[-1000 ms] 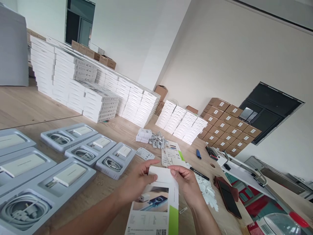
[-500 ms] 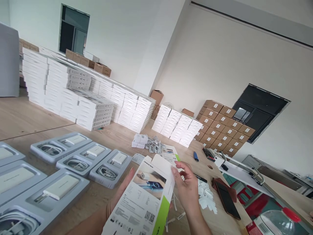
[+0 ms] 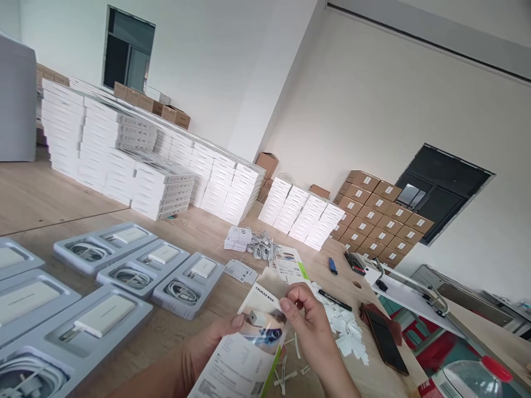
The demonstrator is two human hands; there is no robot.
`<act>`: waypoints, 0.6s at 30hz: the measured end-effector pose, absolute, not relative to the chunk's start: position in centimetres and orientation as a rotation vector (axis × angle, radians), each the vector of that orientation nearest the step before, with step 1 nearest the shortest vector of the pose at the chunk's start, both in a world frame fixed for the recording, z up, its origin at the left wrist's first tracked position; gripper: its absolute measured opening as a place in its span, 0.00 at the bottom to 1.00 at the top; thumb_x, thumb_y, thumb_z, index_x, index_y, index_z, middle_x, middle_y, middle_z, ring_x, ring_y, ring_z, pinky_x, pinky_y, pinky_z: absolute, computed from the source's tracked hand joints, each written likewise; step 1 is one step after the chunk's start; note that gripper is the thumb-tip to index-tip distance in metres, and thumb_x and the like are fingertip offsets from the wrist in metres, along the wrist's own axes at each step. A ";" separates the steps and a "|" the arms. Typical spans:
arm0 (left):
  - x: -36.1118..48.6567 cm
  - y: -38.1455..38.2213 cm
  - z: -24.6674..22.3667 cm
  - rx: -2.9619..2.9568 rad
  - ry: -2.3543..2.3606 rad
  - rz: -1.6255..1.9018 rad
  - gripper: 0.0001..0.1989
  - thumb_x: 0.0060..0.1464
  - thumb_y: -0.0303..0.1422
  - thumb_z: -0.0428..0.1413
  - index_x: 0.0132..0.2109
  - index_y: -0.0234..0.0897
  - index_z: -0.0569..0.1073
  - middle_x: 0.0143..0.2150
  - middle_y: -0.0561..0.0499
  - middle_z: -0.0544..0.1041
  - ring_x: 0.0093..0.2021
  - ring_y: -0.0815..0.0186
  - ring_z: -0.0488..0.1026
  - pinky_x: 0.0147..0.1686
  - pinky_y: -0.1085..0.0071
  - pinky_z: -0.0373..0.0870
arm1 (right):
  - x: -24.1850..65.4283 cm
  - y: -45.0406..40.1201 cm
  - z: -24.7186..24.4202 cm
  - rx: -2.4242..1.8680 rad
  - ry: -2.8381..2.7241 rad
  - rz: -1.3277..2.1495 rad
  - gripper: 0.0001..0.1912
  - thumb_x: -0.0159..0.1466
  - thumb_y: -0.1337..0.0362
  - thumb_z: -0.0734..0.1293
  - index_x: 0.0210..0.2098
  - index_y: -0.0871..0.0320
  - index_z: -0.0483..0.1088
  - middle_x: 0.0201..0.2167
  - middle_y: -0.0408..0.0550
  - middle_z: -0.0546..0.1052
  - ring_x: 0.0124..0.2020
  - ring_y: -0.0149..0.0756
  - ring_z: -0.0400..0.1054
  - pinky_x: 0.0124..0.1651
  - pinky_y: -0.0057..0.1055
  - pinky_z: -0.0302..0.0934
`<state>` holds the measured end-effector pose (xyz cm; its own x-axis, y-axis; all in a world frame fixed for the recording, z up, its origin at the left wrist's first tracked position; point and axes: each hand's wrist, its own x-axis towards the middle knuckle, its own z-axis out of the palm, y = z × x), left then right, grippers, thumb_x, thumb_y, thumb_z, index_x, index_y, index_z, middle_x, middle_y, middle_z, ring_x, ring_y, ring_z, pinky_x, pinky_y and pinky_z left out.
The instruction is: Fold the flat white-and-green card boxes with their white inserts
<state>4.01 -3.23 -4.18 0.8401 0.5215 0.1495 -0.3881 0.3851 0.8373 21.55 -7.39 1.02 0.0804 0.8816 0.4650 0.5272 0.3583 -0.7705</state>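
A printed white and green carton (image 3: 238,345) is held between my two hands near the front of the table, its upper end toward the stacks. My left hand (image 3: 207,342) grips its left side, with the thumb on the printed face. At the upper right corner, my right hand (image 3: 309,318) pinches the edge between thumb and fingers. Left of the carton lie grey trays (image 3: 188,301), each with a white charger (image 3: 203,267) and a coiled cable (image 3: 180,292). Beyond it are a flat printed carton (image 3: 289,262), bundled cables (image 3: 262,246) and printed cards (image 3: 240,271).
Stacked white boxes (image 3: 161,190) line the table's far side. To the right lie small white pieces (image 3: 348,331), a black marker (image 3: 335,300), a blue object (image 3: 332,266), a phone (image 3: 386,342) and a red-capped bottle (image 3: 464,378). Brown cartons (image 3: 369,215) stand behind.
The carton has turned and its face looks narrower. My left thumb has moved onto its printed face, and my right hand has shifted slightly left and down along its upper edge.
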 end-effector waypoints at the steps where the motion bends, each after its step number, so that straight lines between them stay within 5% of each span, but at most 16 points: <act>1: 3.8 -3.1 -4.2 0.969 0.121 0.520 0.33 0.40 0.61 0.53 0.43 0.40 0.80 0.38 0.45 0.82 0.48 0.46 0.76 0.50 0.54 0.66 | 21.8 -7.3 1.0 -1.264 -1.566 0.449 0.18 0.63 0.51 0.65 0.24 0.56 0.62 0.29 0.42 0.66 0.32 0.34 0.61 0.36 0.29 0.58; 4: 3.1 -2.2 -4.2 0.817 0.089 0.436 0.27 0.42 0.54 0.58 0.41 0.37 0.80 0.42 0.44 0.81 0.49 0.50 0.75 0.51 0.60 0.66 | 22.5 -7.1 0.8 -1.247 -1.463 0.469 0.16 0.59 0.49 0.69 0.36 0.55 0.69 0.40 0.47 0.70 0.37 0.36 0.64 0.39 0.31 0.61; 8: 2.4 -1.3 -3.7 0.733 0.124 0.598 0.23 0.46 0.46 0.62 0.43 0.32 0.80 0.38 0.41 0.82 0.40 0.54 0.78 0.44 0.62 0.71 | 22.7 -7.2 0.4 -1.307 -1.461 0.768 0.35 0.59 0.43 0.67 0.60 0.53 0.61 0.46 0.53 0.72 0.40 0.41 0.69 0.36 0.33 0.64; 13: 2.6 -1.4 -1.9 0.867 0.158 0.742 0.20 0.53 0.36 0.60 0.53 0.35 0.76 0.44 0.40 0.82 0.41 0.52 0.79 0.45 0.57 0.71 | 21.5 -7.7 1.1 -1.170 -1.654 1.040 0.26 0.63 0.47 0.65 0.55 0.54 0.69 0.41 0.51 0.78 0.38 0.42 0.71 0.42 0.37 0.66; 18: 2.8 -0.8 -2.2 1.181 0.465 0.940 0.23 0.54 0.43 0.60 0.55 0.37 0.75 0.47 0.43 0.81 0.45 0.52 0.77 0.44 0.61 0.72 | 21.0 -7.4 0.9 -1.194 -1.526 0.901 0.20 0.65 0.50 0.64 0.49 0.55 0.74 0.40 0.50 0.79 0.40 0.44 0.72 0.48 0.40 0.65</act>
<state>2.84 -0.79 -2.16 0.5555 0.8171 0.1545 -0.3734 0.0791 0.9243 21.02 -7.39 0.93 -0.0567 0.9688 0.2413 0.2572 0.2477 -0.9341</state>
